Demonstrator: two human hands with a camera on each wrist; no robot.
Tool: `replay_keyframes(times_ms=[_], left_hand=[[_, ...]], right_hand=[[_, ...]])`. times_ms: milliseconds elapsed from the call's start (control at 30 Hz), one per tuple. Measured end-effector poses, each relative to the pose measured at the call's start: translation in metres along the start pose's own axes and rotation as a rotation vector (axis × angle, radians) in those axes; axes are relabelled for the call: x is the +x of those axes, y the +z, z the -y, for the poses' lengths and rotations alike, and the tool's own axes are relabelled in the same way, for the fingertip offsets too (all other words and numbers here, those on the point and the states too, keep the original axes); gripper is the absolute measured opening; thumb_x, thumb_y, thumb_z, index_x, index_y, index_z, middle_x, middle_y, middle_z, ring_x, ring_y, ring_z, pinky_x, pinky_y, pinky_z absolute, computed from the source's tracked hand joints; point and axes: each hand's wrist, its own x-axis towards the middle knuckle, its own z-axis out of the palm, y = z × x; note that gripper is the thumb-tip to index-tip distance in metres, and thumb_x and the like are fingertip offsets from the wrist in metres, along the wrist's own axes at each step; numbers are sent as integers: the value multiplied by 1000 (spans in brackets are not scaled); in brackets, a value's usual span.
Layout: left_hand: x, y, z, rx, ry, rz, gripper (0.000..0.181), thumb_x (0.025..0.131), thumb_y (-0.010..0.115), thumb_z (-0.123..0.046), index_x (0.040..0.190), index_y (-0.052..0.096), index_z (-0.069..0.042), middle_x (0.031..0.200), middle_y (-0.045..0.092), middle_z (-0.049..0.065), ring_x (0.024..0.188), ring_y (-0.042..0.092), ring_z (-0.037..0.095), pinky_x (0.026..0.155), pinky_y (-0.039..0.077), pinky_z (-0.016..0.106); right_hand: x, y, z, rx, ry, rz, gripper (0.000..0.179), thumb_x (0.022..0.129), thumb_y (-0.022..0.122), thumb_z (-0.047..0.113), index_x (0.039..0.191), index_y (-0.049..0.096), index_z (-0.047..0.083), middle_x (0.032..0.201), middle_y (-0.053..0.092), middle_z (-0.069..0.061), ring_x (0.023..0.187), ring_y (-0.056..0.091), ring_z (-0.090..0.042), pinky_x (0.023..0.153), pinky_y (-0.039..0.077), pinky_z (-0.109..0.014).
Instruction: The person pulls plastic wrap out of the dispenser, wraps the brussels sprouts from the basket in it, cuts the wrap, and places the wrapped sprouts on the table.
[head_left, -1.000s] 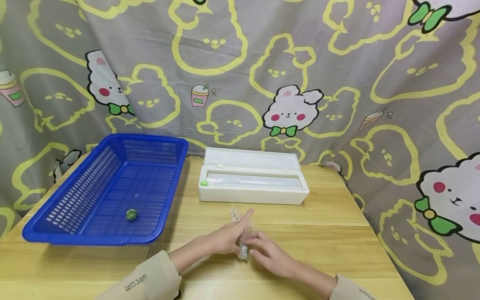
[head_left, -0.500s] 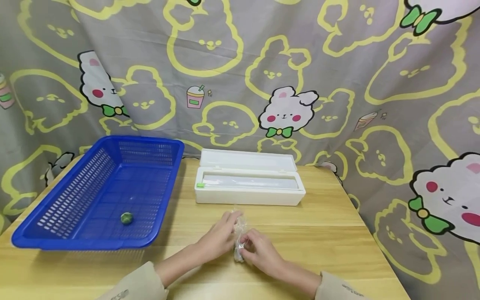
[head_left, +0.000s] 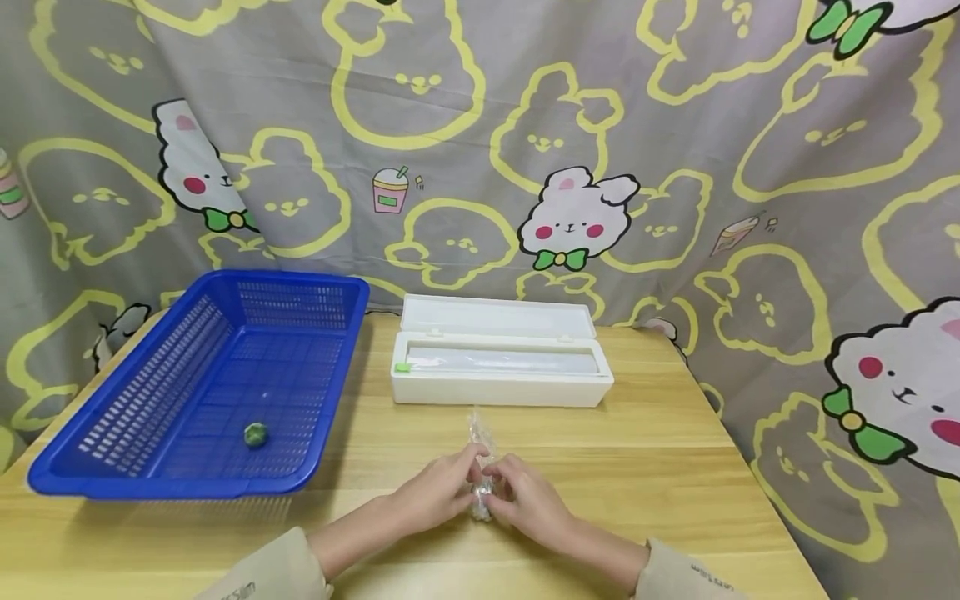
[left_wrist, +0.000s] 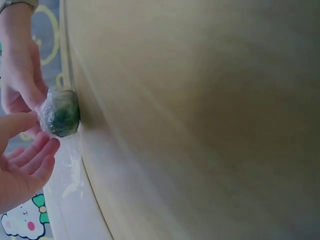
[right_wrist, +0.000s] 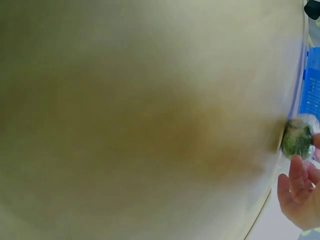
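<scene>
A small round green vegetable, by its look a Brussels sprout (left_wrist: pixel 64 114), is wrapped in clear cling film (head_left: pixel 479 427). It sits low over the table between both hands. The left hand (head_left: pixel 438 492) pinches the film from the left, and the right hand (head_left: pixel 534 502) pinches it from the right, fingertips close together. A loose tail of film points away toward the white box. In the right wrist view, the sprout (right_wrist: pixel 297 138) shows through the film beside the right hand (right_wrist: pixel 302 195). Fingers partly cover the wrapping in the head view.
An open white cling film box (head_left: pixel 501 389) with a film roll (head_left: pixel 502 361) inside stands behind the hands. To the left is a blue basket (head_left: pixel 326 417) holding another small green sprout (head_left: pixel 256 434). A patterned curtain (head_left: pixel 442 75) hangs behind the wooden table (head_left: pixel 637 467).
The left hand has gone from raised, spread fingers to pinching the film lower down, close to the right hand. The right hand has stayed at the wrapped sprout.
</scene>
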Motion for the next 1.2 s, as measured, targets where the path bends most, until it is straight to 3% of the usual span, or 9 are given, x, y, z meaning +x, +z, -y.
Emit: replay_keyframes(times_ms=[167, 333, 633, 933, 1200], left_hand=[[6, 1, 3, -70, -47, -7, 56, 77, 70, -4, 122, 39, 4, 86, 62, 5, 82, 60, 15, 77, 49, 23], [5, 2, 3, -113, -65, -3, 62, 75, 69, 1, 127, 35, 2, 96, 60, 9, 84, 59, 16, 76, 49, 22], [3, 3, 2, -90, -100, 32, 63, 79, 69, -8, 130, 32, 2, 98, 65, 11, 92, 62, 21, 83, 49, 31], [3, 3, 1, -102, -148, 55, 74, 72, 74, -11, 130, 31, 2, 102, 66, 12, 96, 61, 23, 86, 48, 32], [4, 5, -3, -96, -174, 36, 72, 72, 73, -6, 130, 31, 0, 101, 65, 11, 95, 61, 24, 85, 48, 33]], right_hand=[[5, -6, -2, 24, 71, 78, 34, 81, 68, 26, 104, 61, 2, 81, 53, 1, 61, 42, 1, 52, 41, -15], [9, -11, -2, 70, 131, 155, 41, 80, 68, 30, 107, 59, 0, 82, 53, 2, 62, 41, 1, 53, 41, -16], [14, -15, -7, 194, 190, 273, 40, 83, 66, 29, 107, 58, -2, 72, 50, 4, 58, 41, -3, 52, 38, -16], [16, -19, -11, 382, 360, 221, 74, 79, 70, 21, 131, 29, -11, 94, 56, -9, 74, 53, -13, 62, 46, -24], [20, -17, -3, 627, 557, 182, 84, 74, 69, 5, 135, 15, -16, 95, 53, -13, 76, 51, -17, 66, 45, -28]])
